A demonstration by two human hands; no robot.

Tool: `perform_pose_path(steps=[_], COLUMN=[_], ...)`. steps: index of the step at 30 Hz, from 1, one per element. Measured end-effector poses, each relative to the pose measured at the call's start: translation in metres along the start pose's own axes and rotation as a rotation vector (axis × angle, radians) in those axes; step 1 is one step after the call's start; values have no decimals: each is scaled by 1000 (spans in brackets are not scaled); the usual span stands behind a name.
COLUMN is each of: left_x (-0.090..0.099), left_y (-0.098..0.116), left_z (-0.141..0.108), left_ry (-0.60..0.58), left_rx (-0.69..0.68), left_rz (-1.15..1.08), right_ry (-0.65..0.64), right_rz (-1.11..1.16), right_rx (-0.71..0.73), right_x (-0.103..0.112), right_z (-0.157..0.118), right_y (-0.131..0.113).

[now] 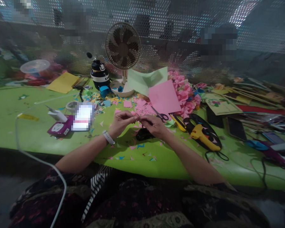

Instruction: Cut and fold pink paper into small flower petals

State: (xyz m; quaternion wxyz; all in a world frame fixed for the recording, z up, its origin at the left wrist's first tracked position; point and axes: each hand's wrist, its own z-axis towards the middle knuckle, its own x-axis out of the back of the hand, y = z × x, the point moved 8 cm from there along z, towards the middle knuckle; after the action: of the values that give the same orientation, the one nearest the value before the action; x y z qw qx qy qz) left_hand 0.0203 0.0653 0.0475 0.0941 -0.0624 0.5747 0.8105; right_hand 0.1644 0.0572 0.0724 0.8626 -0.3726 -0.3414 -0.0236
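On my feed, left hand (121, 123) and right hand (154, 125) meet, fingers curled; I can't tell if they're gripping. Pink scraps (142, 106) lie beyond.

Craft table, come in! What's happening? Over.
Left hand, right hand meeting at fingertips. Anything pinched there too small to tell. Scissors lying just beyond right hand.

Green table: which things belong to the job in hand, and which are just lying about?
Probably for the job: pink sheet, scissors, pink paper heap, paper scraps.

Probably just lying about: fan, dark bottle, dark phone.
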Motion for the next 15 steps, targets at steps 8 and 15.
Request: perform_pose_path(steps=[8, 15], left_x=[15, 23], left_y=[2, -8], left_z=[9, 18], left_ry=[110, 129], left_rx=[31, 115], left_rz=[-65, -50], right_ry=[10, -18], right_rz=[-85, -370], right_rx=[-21, -239], right_x=[4, 17], right_z=[1, 2], right_y=[14, 46])
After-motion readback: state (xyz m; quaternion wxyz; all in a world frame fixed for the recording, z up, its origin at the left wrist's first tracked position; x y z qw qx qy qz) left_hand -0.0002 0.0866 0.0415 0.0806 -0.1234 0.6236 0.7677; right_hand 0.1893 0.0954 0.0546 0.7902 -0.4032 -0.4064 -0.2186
